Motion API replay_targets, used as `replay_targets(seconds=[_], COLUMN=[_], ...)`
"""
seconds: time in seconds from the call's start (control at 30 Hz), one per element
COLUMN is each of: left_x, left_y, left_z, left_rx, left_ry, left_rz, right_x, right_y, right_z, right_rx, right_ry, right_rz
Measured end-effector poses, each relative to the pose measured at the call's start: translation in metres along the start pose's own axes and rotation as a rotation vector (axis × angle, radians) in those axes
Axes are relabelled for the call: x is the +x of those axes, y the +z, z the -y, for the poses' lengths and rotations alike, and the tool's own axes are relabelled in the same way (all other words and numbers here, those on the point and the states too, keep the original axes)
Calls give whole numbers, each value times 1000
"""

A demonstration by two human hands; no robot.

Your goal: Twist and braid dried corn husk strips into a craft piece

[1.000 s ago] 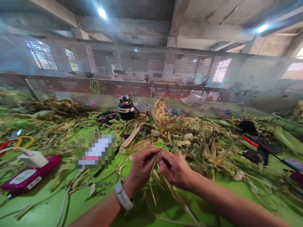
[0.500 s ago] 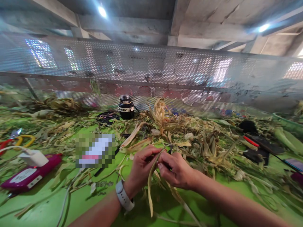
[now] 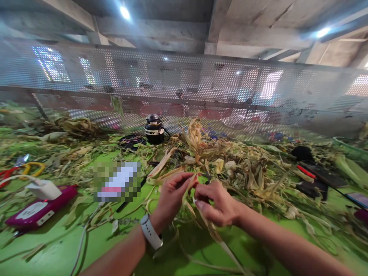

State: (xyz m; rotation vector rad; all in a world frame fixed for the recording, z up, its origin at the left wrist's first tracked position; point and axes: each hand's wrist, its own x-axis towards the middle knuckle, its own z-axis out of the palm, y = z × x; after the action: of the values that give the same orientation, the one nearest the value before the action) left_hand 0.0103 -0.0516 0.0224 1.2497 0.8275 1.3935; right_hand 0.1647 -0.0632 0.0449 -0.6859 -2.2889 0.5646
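Observation:
Low over the green table (image 3: 94, 247), my left hand (image 3: 172, 197) is closed, thumb and fingers pinching a pale dried corn husk strip (image 3: 189, 205). A white watch band circles that wrist. Close on its right, my right hand (image 3: 217, 204) has its fingers curled together at the same husk; its exact grip is partly hidden. Beneath the hands a long loose strip (image 3: 227, 251) trails toward the front edge. Just beyond my fingertips stands a bunched tan husk bundle (image 3: 194, 134), with dry husk scraps around it.
At left lie a magenta power strip (image 3: 27, 212) with a white charger plugged in, a cable, and scissors (image 3: 31, 168). A black jar (image 3: 154, 132) stands near the perforated metal screen (image 3: 178, 80). Dark objects (image 3: 313, 184) and a green basket (image 3: 350, 147) are at right.
The husk strip hanging down below my left hand has swung up and bunched between my hands. My right hand has shifted slightly down, away from my left fingertips.

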Motion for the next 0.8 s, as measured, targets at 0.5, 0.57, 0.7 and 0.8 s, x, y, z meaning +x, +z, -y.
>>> replay_targets(seconds=[0.5,0.57,0.7,0.8], left_x=[3,4,5,7], left_y=[-3,-3,-3,-2], left_z=[6,6,5,3], left_rx=[-294,-264,-106,51], left_ry=[-322,-291,-125,-9], left_rz=[225,241,130,39], right_x=[15,15,13,11], right_y=[-3,-4,0,5], right_z=[-8,-7,-10,-12], right_rx=[599,589,564,518], right_ry=[651,634,588,610], right_rz=[-469,-456,-376,-274])
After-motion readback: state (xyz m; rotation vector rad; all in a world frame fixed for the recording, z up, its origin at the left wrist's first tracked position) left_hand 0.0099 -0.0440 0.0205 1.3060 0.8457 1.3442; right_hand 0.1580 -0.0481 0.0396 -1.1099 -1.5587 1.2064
